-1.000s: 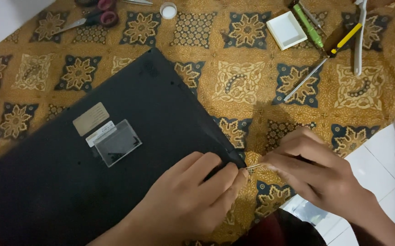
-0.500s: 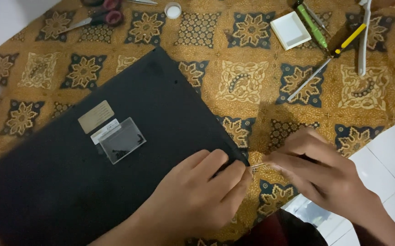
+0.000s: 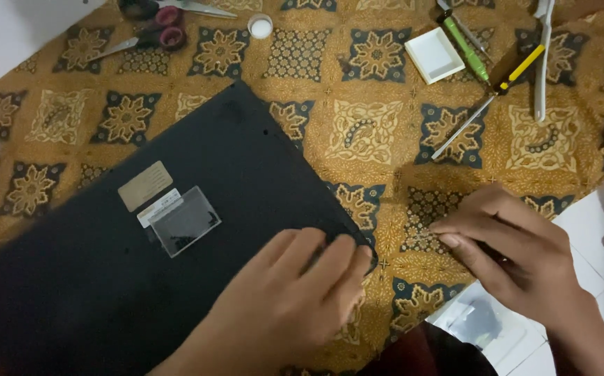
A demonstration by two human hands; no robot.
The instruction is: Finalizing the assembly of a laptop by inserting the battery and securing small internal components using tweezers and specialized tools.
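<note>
Batik cloth point(image 3: 378, 132), gold-brown with dark floral squares, spread over a white tiled floor point(image 3: 587, 223) and bearing everything listed; black laptop point(image 3: 107, 278), turned underside up, lying diagonally across the left and centre, one corner towards the person; left hand point(image 3: 288, 306), flat, fingers together and pressed on that near corner, gripping nothing; right hand point(image 3: 518, 251), just beside the corner on the cloth, fingers curled with thumb and forefinger drawn together, whether anything is pinched between them cannot be told; scissors point(image 3: 142, 38) with pink-purple handles, top left, well apart from both hands; white tool point(image 3: 542, 63), long and slim, top right; screwdriver point(image 3: 486, 101), yellow-and-black handle, lying across the cloth above the right hand; green-handled tool point(image 3: 470, 50), beside the screwdriver; white square tray point(image 3: 435, 56), just left of the green-handled tool; clear plastic lid point(image 3: 185, 221), resting on the laptop underside; tan label point(image 3: 146, 186) and white label point(image 3: 157, 207), touching the lid's upper edge; white round cap point(image 3: 261, 26), top centre
</note>
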